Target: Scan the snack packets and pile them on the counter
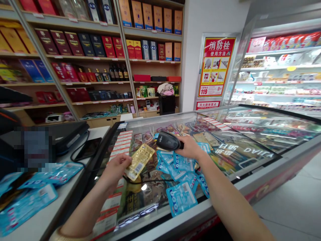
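Note:
My left hand (pixel 119 166) pinches the lower left edge of a gold foil packet (pixel 140 162), whose printed back and barcode face up. In my right hand (pixel 190 146) is a black handheld barcode scanner (pixel 168 140), its head turned left toward the packet. The fingers wrap round the handle, which they mostly hide. Below the scanner, a loose heap of light blue packets (pixel 182 197) lies on the glass lid of a chest freezer (pixel 155 214). A dark cable (pixel 152 181) runs across the glass beneath both hands.
To the left is a white counter (pixel 47 211) with more blue packets (pixel 28 204), a dark tablet-like device (pixel 88 149) and checkout equipment (pixel 71 134). Shelves of boxed goods (pixel 87 45) line the back wall. A lit refrigerated display (pixel 278 72) stands at the right.

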`<state>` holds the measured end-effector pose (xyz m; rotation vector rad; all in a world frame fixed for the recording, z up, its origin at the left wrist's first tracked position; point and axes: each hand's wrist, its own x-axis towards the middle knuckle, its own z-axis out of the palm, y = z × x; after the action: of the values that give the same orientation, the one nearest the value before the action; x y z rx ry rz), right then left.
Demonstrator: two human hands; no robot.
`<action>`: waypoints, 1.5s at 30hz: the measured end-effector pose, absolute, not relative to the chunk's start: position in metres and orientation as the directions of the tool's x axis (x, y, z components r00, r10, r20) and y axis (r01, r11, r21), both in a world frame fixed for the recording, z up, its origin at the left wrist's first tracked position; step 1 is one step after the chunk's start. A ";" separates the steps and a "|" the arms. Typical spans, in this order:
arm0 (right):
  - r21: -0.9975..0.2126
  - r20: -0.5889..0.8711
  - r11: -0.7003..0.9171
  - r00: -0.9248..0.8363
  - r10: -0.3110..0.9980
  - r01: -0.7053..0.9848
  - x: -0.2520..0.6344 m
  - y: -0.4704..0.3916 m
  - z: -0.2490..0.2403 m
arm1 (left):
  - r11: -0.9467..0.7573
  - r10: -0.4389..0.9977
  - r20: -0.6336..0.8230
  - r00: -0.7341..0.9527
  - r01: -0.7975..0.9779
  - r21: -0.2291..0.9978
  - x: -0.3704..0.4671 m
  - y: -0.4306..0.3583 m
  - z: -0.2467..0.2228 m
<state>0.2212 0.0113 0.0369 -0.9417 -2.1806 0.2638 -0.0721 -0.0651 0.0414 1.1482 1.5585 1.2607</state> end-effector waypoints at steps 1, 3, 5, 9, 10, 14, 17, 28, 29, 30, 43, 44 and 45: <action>-0.442 0.551 0.716 -0.467 0.692 0.540 0.220 0.010 0.037 | 0.059 0.954 -0.022 -0.299 0.118 0.991 -0.075 -0.061 0.042; -0.436 0.554 0.736 -0.490 0.673 0.519 0.216 0.007 0.038 | -0.010 0.930 0.026 -0.368 0.044 0.999 -0.080 -0.055 0.041; -0.428 0.549 0.757 -0.523 0.652 0.494 0.212 0.004 0.038 | -0.068 0.905 0.053 -0.423 -0.020 0.997 -0.081 -0.050 0.036; -0.416 0.506 0.772 -0.583 0.636 0.481 0.202 -0.004 0.039 | -0.110 0.869 0.057 -0.491 -0.081 0.991 -0.080 -0.044 0.022; -0.409 0.492 0.774 -0.598 0.633 0.483 0.199 -0.006 0.039 | -0.111 0.864 0.053 -0.501 -0.086 0.990 -0.080 -0.043 0.019; -0.378 0.462 0.793 -0.646 0.608 0.478 0.194 -0.011 0.041 | -0.123 0.842 0.041 -0.538 -0.117 0.986 -0.077 -0.042 0.014; -0.365 0.446 0.791 -0.654 0.611 0.491 0.192 -0.012 0.041 | -0.135 0.836 0.042 -0.548 -0.130 0.982 -0.077 -0.042 0.015; -0.303 0.374 0.763 -0.665 0.647 0.571 0.188 -0.011 0.038 | -0.176 0.820 0.086 -0.565 -0.107 0.979 -0.077 -0.043 0.017; -0.300 0.371 0.761 -0.665 0.648 0.575 0.188 -0.011 0.038 | -0.178 0.819 0.088 -0.567 -0.105 0.978 -0.077 -0.043 0.017; -0.296 0.371 0.761 -0.665 0.648 0.577 0.188 -0.011 0.038 | -0.178 0.819 0.090 -0.567 -0.103 0.979 -0.077 -0.043 0.017; -0.299 0.338 0.734 -0.651 0.679 0.610 0.187 -0.013 0.040 | -0.185 0.824 0.093 -0.559 -0.110 0.977 -0.078 -0.045 0.017; -0.299 0.340 0.733 -0.649 0.681 0.611 0.187 -0.013 0.040 | -0.182 0.825 0.093 -0.557 -0.105 0.978 -0.079 -0.044 0.016; -0.301 0.343 0.734 -0.649 0.679 0.609 0.187 -0.013 0.040 | -0.178 0.826 0.096 -0.555 -0.097 0.979 -0.079 -0.044 0.015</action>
<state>0.1867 -0.0130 0.0396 -0.9841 -2.5009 0.2198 -0.0789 -0.0441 0.0151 0.8700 1.4291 1.8052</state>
